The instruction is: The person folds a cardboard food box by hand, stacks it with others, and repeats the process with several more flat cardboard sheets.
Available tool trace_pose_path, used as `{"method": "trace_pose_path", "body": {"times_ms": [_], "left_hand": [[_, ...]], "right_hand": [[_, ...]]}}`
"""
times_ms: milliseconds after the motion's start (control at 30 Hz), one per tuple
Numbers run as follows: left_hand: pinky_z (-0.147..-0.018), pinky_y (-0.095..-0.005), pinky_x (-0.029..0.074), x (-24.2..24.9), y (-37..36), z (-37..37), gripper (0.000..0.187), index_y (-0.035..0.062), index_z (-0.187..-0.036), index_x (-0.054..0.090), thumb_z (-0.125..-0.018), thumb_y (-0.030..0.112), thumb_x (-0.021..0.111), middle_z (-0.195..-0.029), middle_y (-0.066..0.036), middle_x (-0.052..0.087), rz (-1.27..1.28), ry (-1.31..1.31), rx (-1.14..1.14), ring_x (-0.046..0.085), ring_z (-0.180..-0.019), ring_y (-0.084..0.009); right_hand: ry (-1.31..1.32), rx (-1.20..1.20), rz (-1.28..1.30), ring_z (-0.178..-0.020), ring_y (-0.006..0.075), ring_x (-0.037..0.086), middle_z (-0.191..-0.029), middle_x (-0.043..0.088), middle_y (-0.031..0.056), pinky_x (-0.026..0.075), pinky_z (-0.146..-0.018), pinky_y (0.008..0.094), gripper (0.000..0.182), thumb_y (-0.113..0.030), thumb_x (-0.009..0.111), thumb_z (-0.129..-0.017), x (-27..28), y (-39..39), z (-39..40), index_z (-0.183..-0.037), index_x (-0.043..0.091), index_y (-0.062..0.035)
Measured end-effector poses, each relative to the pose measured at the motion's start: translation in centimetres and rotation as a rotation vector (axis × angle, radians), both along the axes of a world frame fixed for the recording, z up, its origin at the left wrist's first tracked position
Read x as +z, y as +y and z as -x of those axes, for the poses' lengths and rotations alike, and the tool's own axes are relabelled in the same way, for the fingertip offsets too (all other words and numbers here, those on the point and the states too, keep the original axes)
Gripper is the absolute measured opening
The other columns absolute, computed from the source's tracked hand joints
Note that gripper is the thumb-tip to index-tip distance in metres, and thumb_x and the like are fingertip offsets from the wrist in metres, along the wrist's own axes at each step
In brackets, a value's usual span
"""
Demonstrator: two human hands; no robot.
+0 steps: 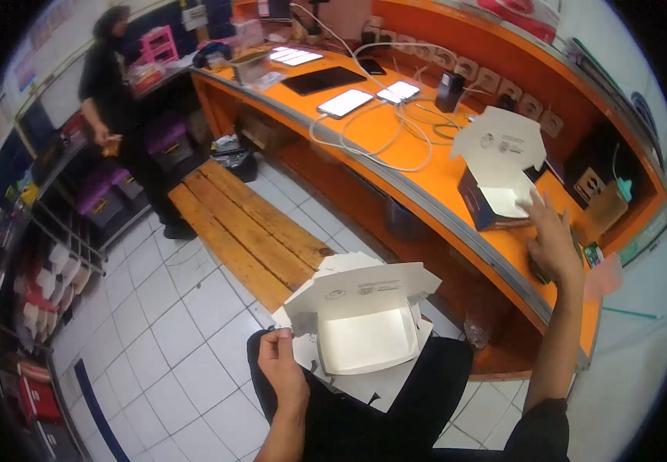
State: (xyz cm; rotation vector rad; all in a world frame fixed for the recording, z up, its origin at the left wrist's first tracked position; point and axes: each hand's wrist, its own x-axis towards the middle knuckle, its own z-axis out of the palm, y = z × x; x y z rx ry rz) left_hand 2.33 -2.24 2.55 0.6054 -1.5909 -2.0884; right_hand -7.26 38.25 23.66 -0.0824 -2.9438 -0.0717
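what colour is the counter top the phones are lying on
The counter top is bright orange, with a grey edge; the head view shows it best.

White tiled floor — slatted wooden bench, orange counter — left shelving perhaps metal.

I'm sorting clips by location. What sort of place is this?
Probably a takeaway's packing area: an open white cardboard box in the foreground, a dark-sided cardboard one on the orange counter, and lit rectangular devices along it.
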Motion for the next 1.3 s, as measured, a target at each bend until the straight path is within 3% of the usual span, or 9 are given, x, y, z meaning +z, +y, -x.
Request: {"method": "trace_pose_path", "body": {"times_ms": [167,300,533,667,800,867,967,1067,1300], "left_hand": [[-0.079,-0.025,0.047,2.1,0.3,-1.1,0.01,0.0,-0.098,0.065,-0.099,0.01,0.065,-0.091,-0.002,0.065,0.094,0.083,-0.022,0.058,-0.085,-0.009],[-0.084,-0.0263,0.048,4.3,0.6,-1.7,0.017,-0.0006,-0.104,0.065,-0.099,0.015,0.067,-0.095,-0.004,0.066,0.06,0.058,-0.206,0.06,-0.09,-0.0105],[-0.104,-0.0302,0.041,10.0,0.8,0.2,0.062,0.0018,-0.154,0.031,-0.105,0.029,0.057,-0.136,-0.014,0.054,-0.214,0.337,-0.573,0.052,-0.121,-0.0163],[-0.113,-0.0336,0.034,10.6,0.0,0.4,0.065,-0.0001,-0.158,0.025,-0.106,0.029,0.049,-0.147,-0.018,0.045,-0.223,0.152,-0.444,0.046,-0.132,-0.0221],[-0.117,-0.0369,0.031,8.9,-0.5,-0.2,0.08,-0.0041,-0.159,0.021,-0.099,0.036,0.055,-0.155,-0.019,0.038,-0.263,0.169,-0.422,0.04,-0.142,-0.0264],[-0.118,-0.0365,0.029,8.6,-0.4,-0.9,0.077,-0.0047,-0.16,0.017,-0.101,0.031,0.052,-0.157,-0.02,0.036,-0.272,0.189,-0.428,0.039,-0.143,-0.0267],[-0.119,-0.0356,0.026,7.9,-0.4,-1.7,0.073,-0.0058,-0.16,0.016,-0.103,0.024,0.049,-0.159,-0.02,0.034,0.038,0.09,-0.506,0.036,-0.145,-0.0271],[-0.096,-0.0325,0.048,6.3,-0.8,-1.8,0.065,-0.0043,-0.157,0.03,-0.102,0.019,0.054,-0.143,-0.022,0.053,0.588,0.177,-0.559,0.061,-0.113,-0.0242],[-0.084,-0.0332,0.053,6.9,1.1,0.0,0.04,-0.0017,-0.136,0.061,-0.103,0.02,0.057,-0.108,-0.022,0.069,0.759,0.15,-0.297,0.069,-0.093,-0.0253]], "right_hand": [[0.178,0.13,-0.015,-0.095,0.0376,0.064,-0.094,0.067,0.0165,0.033,-0.114,0.0568,0.016,-0.003,0.066,-0.084,-2.6,2.4,3.2,-0.099,0.07,-0.0061],[0.667,0.46,-0.151,-0.088,0.0286,0.066,-0.09,0.068,0.0101,0.036,-0.116,0.0529,0.016,0.002,0.06,-0.084,-1.7,-4.5,0.1,-0.097,0.066,-0.0059],[0.502,0.813,-0.092,-0.08,0.019,0.065,-0.085,0.066,0.0023,0.034,-0.111,0.0699,0.027,-0.019,0.068,-0.08,-2.9,-16.9,-7.5,-0.106,0.072,-0.0184],[0.383,1.067,-0.17,-0.092,0.0197,0.061,-0.102,0.062,0.002,0.031,-0.111,0.0705,0.037,-0.039,0.074,-0.084,-4.6,-18.5,-9.9,-0.113,0.069,-0.0165],[0.649,0.798,0.17,-0.109,0.0246,0.059,-0.116,0.058,0.0094,0.032,-0.114,0.0643,0.076,-0.066,0.068,-0.085,-6.5,-17.5,-10.8,-0.134,0.055,-0.0096],[0.467,0.271,1.344,-0.128,0.0298,0.05,-0.13,0.052,0.0165,0.033,-0.116,0.0536,0.105,-0.083,0.06,-0.08,-8.7,-18.8,-9.7,-0.144,0.039,-0.0029],[0.054,0.363,1.645,-0.136,0.0303,0.045,-0.143,0.045,0.0169,0.034,-0.116,0.045,0.09,-0.072,0.058,-0.089,-10.6,-16.5,-9.1,-0.145,0.038,-0.0045],[0.089,0.19,1.667,-0.136,0.0276,0.045,-0.142,0.046,0.0175,0.035,-0.115,0.0449,0.079,-0.065,0.053,-0.096,-10.9,-16.4,-8.7,-0.144,0.04,-0.0041],[-0.044,-0.02,1.577,-0.122,0.0214,0.055,-0.124,0.056,0.0136,0.042,-0.106,0.0382,0.06,-0.052,0.042,-0.106,-13.9,-15.1,-7.7,-0.138,0.044,-0.002]]}}
